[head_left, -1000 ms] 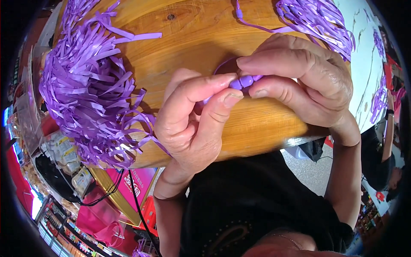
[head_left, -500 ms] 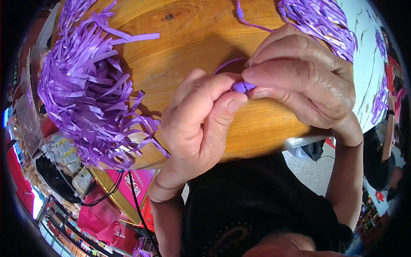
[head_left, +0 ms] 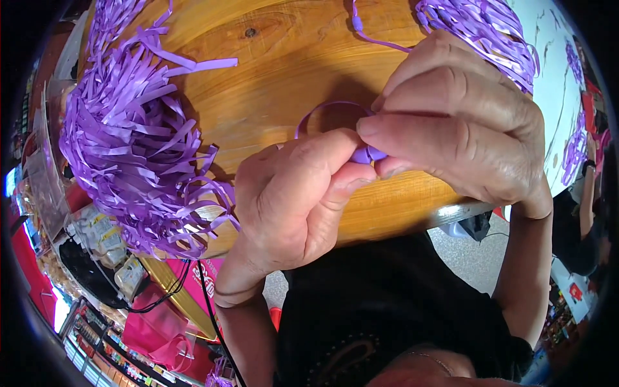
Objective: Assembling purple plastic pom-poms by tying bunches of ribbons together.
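A small purple plastic clasp point(head_left: 369, 155) on a ribbon is pinched between the fingertips of both hands above the table. My left hand point(head_left: 290, 200) grips its left end between thumb and forefinger. My right hand point(head_left: 474, 126) pinches the right end, its thumb and forefinger covering much of it. A thin purple ribbon point(head_left: 325, 108) curves in a loop behind the fingers. Farther back, another ribbon with a similar small purple piece point(head_left: 356, 24) lies on the wood and runs behind my right hand.
A big heap of purple ribbons point(head_left: 132, 142) covers the left of the wooden table point(head_left: 258, 71). Another bundle of purple ribbons point(head_left: 483, 35) lies at the back right. Beyond it stands a white marbled table point(head_left: 548, 97) with more ribbons. A pink bag point(head_left: 155, 335) sits at lower left.
Both hands have shifted slightly toward me with the clasp. Its two ends look closer together, and my fingers cover more of it. The ribbon loop shows wider behind.
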Demonstrator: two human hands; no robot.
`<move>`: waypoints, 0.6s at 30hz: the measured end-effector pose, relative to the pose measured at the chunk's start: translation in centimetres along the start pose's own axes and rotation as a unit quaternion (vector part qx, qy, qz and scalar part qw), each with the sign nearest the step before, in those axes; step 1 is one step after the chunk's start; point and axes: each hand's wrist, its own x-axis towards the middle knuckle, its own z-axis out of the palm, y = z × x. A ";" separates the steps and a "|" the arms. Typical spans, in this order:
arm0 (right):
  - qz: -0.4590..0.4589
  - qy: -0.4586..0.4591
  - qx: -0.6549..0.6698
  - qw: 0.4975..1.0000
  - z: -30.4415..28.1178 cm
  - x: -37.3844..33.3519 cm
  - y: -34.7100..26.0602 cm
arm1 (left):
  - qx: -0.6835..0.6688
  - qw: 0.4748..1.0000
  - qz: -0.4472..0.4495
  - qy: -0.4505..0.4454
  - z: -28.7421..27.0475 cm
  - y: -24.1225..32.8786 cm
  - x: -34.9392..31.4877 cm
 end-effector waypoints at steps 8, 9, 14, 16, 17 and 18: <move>-0.105 0.022 0.084 0.991 -0.2 0.2 1.1 | 0.013 0.998 0.025 -0.056 -0.7 1.1 1.0; -0.108 0.023 0.089 0.990 -0.1 0.2 1.2 | 0.037 0.997 -0.009 -0.067 -0.8 1.3 0.9; -0.111 0.008 0.108 0.988 -0.1 0.0 1.4 | -0.074 0.994 0.036 -0.071 -0.4 0.0 1.0; -0.108 -0.008 0.120 0.987 0.2 -0.1 1.6 | -0.097 0.993 0.019 -0.064 -0.7 0.3 1.0; -0.094 -0.036 0.127 0.987 0.4 0.0 1.4 | -0.062 0.994 0.020 -0.085 -1.1 0.5 1.1; -0.080 -0.063 0.135 0.986 0.5 0.0 1.2 | -0.026 0.994 0.021 -0.105 -1.3 0.7 1.1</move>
